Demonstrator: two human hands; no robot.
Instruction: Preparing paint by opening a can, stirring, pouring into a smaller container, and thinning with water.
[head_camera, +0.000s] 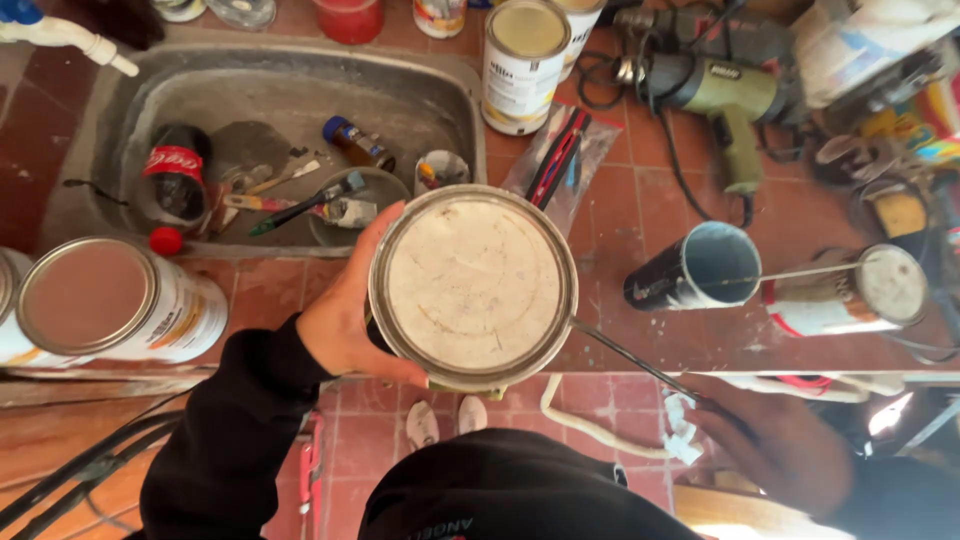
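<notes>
My left hand grips the side of a round paint can held up in front of me, its dirty whitish lid closed and facing the camera. A thin metal tool runs from the can's right rim down to my right hand, which holds its lower end below the counter edge, with a white rag beside it. Both sleeves are black.
A grey sink holds a dark soda bottle, brushes and small containers. Paint cans stand at left and top. On the red-tiled counter lie a drill, an open dark can and a tipped white can.
</notes>
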